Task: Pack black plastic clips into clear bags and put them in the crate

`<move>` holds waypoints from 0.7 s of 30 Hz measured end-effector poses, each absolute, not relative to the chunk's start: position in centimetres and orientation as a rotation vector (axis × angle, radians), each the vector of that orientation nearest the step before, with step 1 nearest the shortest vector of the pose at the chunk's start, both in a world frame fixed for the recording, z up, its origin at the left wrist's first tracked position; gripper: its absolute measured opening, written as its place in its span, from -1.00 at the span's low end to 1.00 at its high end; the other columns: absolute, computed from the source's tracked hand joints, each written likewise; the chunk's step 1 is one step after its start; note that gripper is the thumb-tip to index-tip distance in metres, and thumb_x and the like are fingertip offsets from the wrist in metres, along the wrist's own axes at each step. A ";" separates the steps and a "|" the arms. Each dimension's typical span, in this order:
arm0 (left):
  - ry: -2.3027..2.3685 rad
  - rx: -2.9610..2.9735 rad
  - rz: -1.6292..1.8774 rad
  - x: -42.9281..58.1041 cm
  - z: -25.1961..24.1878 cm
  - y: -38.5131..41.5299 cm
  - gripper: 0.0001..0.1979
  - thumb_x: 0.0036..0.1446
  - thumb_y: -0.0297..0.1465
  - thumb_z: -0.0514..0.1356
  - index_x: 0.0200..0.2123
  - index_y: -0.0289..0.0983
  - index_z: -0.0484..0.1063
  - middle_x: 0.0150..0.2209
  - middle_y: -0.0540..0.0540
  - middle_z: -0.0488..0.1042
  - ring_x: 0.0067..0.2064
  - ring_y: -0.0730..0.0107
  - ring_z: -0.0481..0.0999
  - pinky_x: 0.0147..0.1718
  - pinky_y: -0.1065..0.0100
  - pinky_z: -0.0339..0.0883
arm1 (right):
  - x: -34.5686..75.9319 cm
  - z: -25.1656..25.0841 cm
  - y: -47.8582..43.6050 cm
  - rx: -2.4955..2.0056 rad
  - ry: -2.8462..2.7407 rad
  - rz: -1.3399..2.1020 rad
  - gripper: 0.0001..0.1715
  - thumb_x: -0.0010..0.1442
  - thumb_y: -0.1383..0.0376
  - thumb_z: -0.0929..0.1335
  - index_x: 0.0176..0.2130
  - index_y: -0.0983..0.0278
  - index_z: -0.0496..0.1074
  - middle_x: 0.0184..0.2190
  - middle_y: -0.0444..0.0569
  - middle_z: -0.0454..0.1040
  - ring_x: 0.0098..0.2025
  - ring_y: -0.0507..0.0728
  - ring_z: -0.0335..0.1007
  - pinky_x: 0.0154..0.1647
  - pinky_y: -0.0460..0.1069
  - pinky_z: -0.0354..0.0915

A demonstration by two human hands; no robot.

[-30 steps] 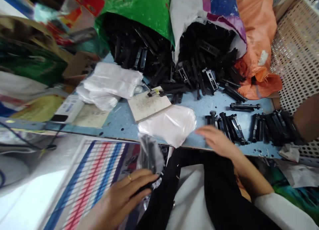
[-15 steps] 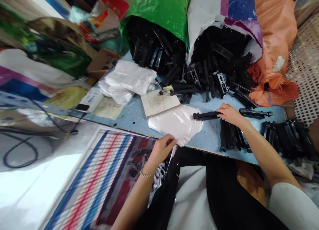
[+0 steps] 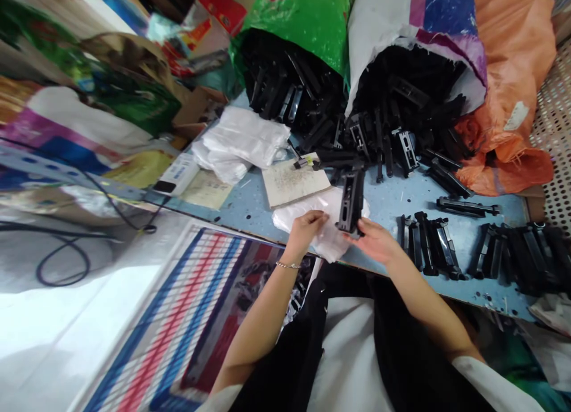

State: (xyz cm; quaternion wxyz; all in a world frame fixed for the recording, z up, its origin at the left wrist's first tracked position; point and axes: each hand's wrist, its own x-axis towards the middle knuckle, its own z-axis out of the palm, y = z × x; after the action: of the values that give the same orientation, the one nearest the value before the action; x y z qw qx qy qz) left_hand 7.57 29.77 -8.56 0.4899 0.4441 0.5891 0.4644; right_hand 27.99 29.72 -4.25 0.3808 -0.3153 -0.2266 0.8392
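Observation:
My right hand grips the lower end of a black slotted part, which stands nearly upright over the clear plastic bags at the table's front edge. Just left of it, my left hand is closed in a pinch at the bags; it seems to hold the plastic of one bag. A worn pad lies behind the bags. To the right, several black parts stand in a row, and a single one lies behind them.
Two sacks, one green and one white, spill black parts at the back. An orange sack is at the back right. White folded bags and a white box lie left on the blue table.
My right hand has moved left, bringing the black part from beside the row to over the bags and turning it upright. My left hand has risen slightly onto the bags.

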 end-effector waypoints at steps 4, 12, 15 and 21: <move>1.517 1.128 1.131 8.0 -8.5 29.0 -0.76 -0.08 -0.32 0.30 -0.36 -0.35 0.46 -0.33 -0.11 0.50 -0.31 0.39 0.46 -0.27 0.38 0.34 | 24.7 -6.2 30.3 -0.898 -0.606 2.100 -0.54 -0.16 0.09 0.61 -0.33 0.31 0.56 -0.35 -0.05 0.53 -0.29 0.06 0.40 -0.15 -0.01 0.35; 1.588 1.737 1.214 6.3 -7.2 27.5 -0.77 0.25 -0.48 0.06 -0.25 -0.29 0.54 -0.14 -0.13 0.56 -0.02 0.34 0.53 0.05 0.25 0.39 | 28.9 -6.3 31.7 -1.107 -0.634 1.729 -0.55 -0.22 0.11 0.62 -0.37 0.30 0.55 -0.38 -0.08 0.53 -0.34 0.01 0.39 -0.26 -0.08 0.34; 1.609 1.834 1.161 6.7 -7.1 27.7 -0.70 0.28 -0.47 0.06 -0.03 -0.30 0.53 -0.01 -0.18 0.53 0.08 0.29 0.50 0.13 0.21 0.37 | 31.3 -5.2 29.0 -1.028 -0.634 1.904 -0.59 -0.04 0.10 0.57 -0.30 0.32 0.53 -0.34 -0.02 0.54 -0.35 0.04 0.45 -0.32 -0.06 0.39; 1.393 1.849 1.147 5.9 -8.3 28.3 -0.54 0.17 -0.56 0.08 0.14 -0.33 0.41 0.13 -0.24 0.43 0.18 0.23 0.42 0.21 0.11 0.31 | 30.9 -6.9 23.1 -0.685 -0.289 2.661 -0.62 0.09 0.15 0.45 -0.22 0.43 0.46 -0.33 0.07 0.52 -0.57 -0.09 0.24 -0.72 -0.23 0.14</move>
State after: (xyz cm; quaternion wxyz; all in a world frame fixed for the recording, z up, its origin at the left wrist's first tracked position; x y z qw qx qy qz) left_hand 5.94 28.29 -8.30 0.2754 0.6880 0.5183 0.4269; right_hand 30.86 23.14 -6.87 0.1885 -0.2435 -0.1027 0.9459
